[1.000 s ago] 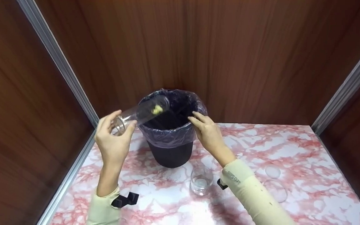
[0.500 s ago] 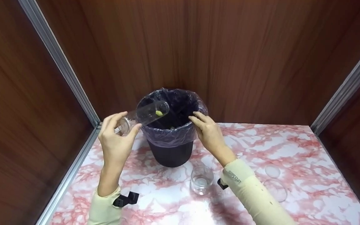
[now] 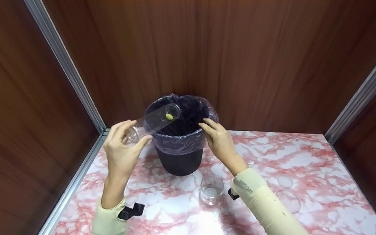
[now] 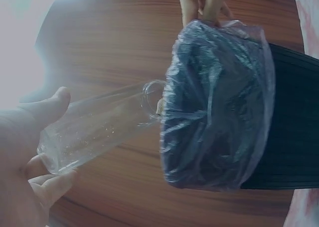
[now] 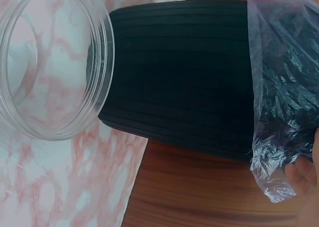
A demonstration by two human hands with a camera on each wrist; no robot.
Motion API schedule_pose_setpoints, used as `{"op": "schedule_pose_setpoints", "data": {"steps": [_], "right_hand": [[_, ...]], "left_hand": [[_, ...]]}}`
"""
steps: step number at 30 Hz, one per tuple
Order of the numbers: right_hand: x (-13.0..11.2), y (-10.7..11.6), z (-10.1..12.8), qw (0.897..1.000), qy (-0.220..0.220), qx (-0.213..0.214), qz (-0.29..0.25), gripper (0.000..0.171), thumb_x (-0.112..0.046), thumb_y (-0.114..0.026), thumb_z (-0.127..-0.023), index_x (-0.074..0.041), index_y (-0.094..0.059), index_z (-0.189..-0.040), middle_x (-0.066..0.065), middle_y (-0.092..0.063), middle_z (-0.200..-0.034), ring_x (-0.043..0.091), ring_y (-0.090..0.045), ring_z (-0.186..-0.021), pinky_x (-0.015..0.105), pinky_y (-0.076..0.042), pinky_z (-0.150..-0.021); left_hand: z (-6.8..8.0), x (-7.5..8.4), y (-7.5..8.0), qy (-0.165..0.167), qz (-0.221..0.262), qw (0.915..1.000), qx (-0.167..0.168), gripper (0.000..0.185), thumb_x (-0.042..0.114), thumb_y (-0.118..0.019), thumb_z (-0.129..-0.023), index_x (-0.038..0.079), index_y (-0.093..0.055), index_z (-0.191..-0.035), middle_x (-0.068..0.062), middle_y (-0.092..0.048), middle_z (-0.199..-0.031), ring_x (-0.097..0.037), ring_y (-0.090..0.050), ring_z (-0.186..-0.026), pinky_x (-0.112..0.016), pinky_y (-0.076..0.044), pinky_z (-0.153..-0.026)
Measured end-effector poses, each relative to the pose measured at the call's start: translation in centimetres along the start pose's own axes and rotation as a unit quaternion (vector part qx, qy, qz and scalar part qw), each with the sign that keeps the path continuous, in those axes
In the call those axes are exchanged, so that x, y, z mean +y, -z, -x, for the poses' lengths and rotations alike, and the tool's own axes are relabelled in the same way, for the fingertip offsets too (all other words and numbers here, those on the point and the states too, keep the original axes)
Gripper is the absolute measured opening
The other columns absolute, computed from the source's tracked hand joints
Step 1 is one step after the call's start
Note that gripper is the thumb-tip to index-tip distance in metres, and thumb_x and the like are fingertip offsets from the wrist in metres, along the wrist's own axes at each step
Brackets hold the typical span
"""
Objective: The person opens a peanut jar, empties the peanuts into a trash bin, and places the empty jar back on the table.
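Revealing yellow scrap [image 3: 169, 116] inside tilted jar [image 3: 153, 122]

Clear glass tube [image 3: 155, 121] is showing a small yellow piece [image 3: 169, 116] near its mouth. Ribbed black waste bin [image 3: 179, 160] is wearing a translucent bluish-purple liner bag [image 3: 178, 143]. Tabletop [image 3: 312, 163] is showing white marble with pink-red veining. Back wall [image 3: 207, 49] is showing dark reddish-brown wood grain, with silver metal strips [image 3: 67, 68] at the corners. Colourless glass jar [image 3: 211, 191] is showing the marble through. Sleeves [image 3: 263, 202] are showing pale cream-yellow.
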State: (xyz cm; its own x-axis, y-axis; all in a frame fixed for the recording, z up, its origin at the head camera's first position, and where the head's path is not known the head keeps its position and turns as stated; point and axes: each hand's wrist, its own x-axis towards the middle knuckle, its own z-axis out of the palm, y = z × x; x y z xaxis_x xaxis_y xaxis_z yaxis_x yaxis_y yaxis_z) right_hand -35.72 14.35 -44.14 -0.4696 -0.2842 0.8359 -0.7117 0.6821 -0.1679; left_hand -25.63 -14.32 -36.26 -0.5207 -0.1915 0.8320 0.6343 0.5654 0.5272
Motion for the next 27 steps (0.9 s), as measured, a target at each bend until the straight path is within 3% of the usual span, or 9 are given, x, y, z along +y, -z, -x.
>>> {"op": "schedule_pose_setpoints", "data": {"steps": [4,9,12,17,20,22,25,27], "right_hand": [[0.0,0.3,-0.2,1.000,0.001,0.004,-0.001,0.028,0.000,-0.067,-0.089,-0.009,-0.072,-0.116,0.012,-0.064,-0.123,0.029,-0.064,-0.101,0.041,-0.055,-0.082],[-0.1,0.4,-0.4,1.000,0.000,0.002,-0.006,0.027,-0.002,-0.067,-0.090,-0.009,-0.072,-0.116,0.011,-0.064,-0.123,0.029,-0.064,-0.101,0.041,-0.055,-0.082],[-0.2,0.5,-0.3,1.000,0.001,0.005,-0.007,0.028,-0.001,-0.068,-0.089,-0.009,-0.072,-0.116,0.011,-0.064,-0.122,0.029,-0.065,-0.099,0.041,-0.055,-0.081],[-0.3,0.4,-0.1,1.000,0.002,0.007,-0.005,0.028,-0.003,-0.068,-0.090,-0.011,-0.072,-0.117,0.011,-0.064,-0.123,0.029,-0.065,-0.098,0.042,-0.055,-0.080],[-0.3,0.3,0.0,1.000,0.004,0.009,-0.004,0.028,-0.003,-0.068,-0.090,-0.011,-0.072,-0.116,0.011,-0.064,-0.122,0.029,-0.065,-0.098,0.042,-0.056,-0.078],[-0.3,0.2,0.1,1.000,0.005,0.007,-0.005,0.028,-0.002,-0.068,-0.090,-0.011,-0.072,-0.116,0.011,-0.064,-0.122,0.029,-0.065,-0.098,0.042,-0.056,-0.079],[-0.2,0.3,0.0,1.000,0.001,0.005,-0.008,0.029,-0.002,-0.068,-0.090,-0.011,-0.072,-0.116,0.011,-0.064,-0.123,0.029,-0.065,-0.101,0.042,-0.055,-0.081],[-0.2,0.2,0.0,1.000,-0.002,0.009,-0.010,0.028,-0.002,-0.068,-0.089,-0.011,-0.072,-0.116,0.011,-0.064,-0.123,0.028,-0.064,-0.102,0.042,-0.055,-0.082]], "left_hand": [[-0.3,0.0,0.1,-0.012,-0.029,0.9987,-0.040,0.053,0.014,-0.094,-0.061,0.005,-0.072,-0.109,-0.008,-0.065,-0.108,-0.017,-0.059,-0.092,-0.024,-0.052,-0.071],[-0.1,0.4,0.2,0.010,-0.026,0.9988,-0.041,0.053,0.016,-0.093,-0.062,0.006,-0.072,-0.110,-0.006,-0.064,-0.109,-0.014,-0.060,-0.093,-0.027,-0.056,-0.075],[0.4,0.4,0.2,0.018,-0.003,0.9996,-0.019,0.054,0.011,-0.093,-0.061,0.006,-0.072,-0.110,-0.007,-0.064,-0.109,-0.016,-0.060,-0.092,-0.026,-0.056,-0.079],[2.3,1.1,0.1,0.031,0.031,0.9973,0.059,0.057,-0.001,-0.093,-0.055,-0.007,-0.066,-0.105,-0.016,-0.063,-0.107,-0.025,-0.062,-0.091,-0.026,-0.056,-0.078],[4.2,2.3,-0.2,0.100,0.041,0.9897,0.094,0.057,-0.005,-0.091,-0.058,-0.012,-0.056,-0.102,-0.019,-0.060,-0.111,-0.022,-0.059,-0.089,-0.024,-0.055,-0.070],[5.6,2.6,-0.7,0.164,0.067,0.9785,0.106,0.056,-0.007,-0.087,-0.063,-0.011,-0.048,-0.103,-0.019,-0.057,-0.116,-0.019,-0.057,-0.087,-0.023,-0.054,-0.065],[8.2,1.6,-2.2,0.237,0.149,0.9534,0.112,0.053,-0.010,-0.079,-0.073,-0.010,-0.037,-0.106,-0.019,-0.051,-0.122,-0.020,-0.058,-0.086,-0.024,-0.057,-0.066],[10.0,0.3,-3.5,0.264,0.177,0.9428,0.100,0.052,-0.007,-0.075,-0.078,-0.009,-0.034,-0.109,-0.020,-0.048,-0.122,-0.022,-0.057,-0.085,-0.025,-0.057,-0.066]]}}
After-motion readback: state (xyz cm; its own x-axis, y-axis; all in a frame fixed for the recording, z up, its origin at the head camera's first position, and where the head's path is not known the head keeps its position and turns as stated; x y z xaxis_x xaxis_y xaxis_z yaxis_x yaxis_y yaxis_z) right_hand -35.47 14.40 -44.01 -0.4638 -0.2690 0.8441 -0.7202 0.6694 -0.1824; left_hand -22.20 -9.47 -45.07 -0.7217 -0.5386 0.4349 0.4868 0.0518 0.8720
